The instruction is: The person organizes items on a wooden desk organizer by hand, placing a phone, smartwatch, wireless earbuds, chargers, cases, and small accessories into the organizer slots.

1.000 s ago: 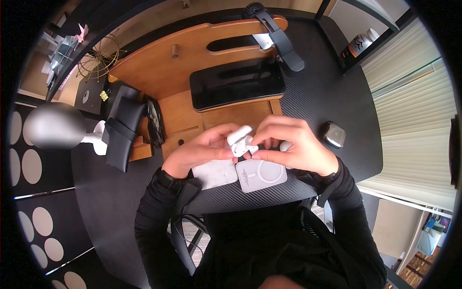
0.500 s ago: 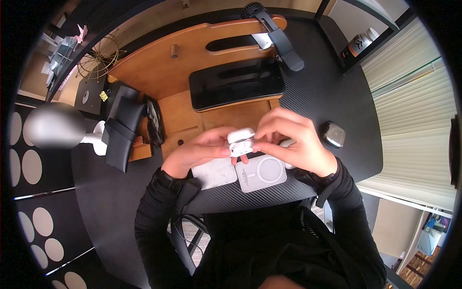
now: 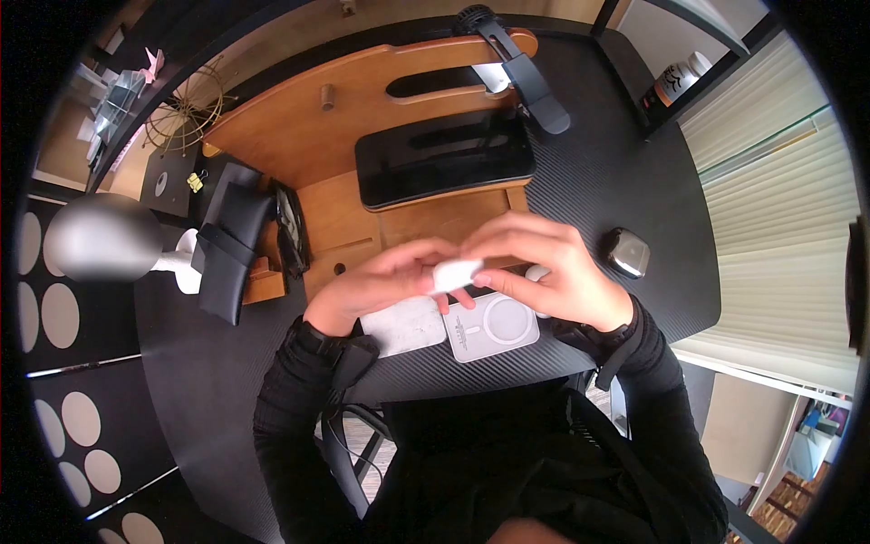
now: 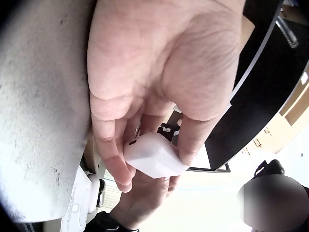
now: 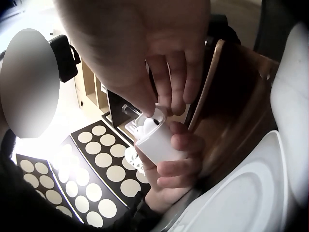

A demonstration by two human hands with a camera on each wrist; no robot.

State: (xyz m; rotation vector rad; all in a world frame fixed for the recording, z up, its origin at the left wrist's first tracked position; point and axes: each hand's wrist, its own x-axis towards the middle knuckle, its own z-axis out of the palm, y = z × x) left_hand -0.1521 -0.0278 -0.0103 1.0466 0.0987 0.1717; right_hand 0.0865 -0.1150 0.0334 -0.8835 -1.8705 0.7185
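My left hand [image 3: 372, 281] grips a small white earbud case [image 3: 456, 275], its thumb on one side and fingers around the other. The case body [image 5: 164, 145] stands upended with its mouth exposed in the right wrist view, and a white earbud [image 5: 153, 123] with a black vent sits in it. My right hand [image 3: 544, 267] reaches over from the right, thumb and fingertips pinched at that earbud by the rim. In the head view the case is blurred and partly covered by fingers. Its smooth white shell [image 4: 154, 157] fills the left palm's view.
Below the hands lie a pale marbled slab [image 3: 403, 326] and a flat grey pad with a ring mark [image 3: 494, 326]. A dark glossy mouse [image 3: 628, 252] is to the right. Behind stands a wooden desk organizer [image 3: 299, 109] with a black tray [image 3: 444, 159]; a black pouch [image 3: 237, 240] lies left.
The earbud held outside the case one second ago is now at the case. The case has turned in my left hand, and my right fingers have moved up and left over it.
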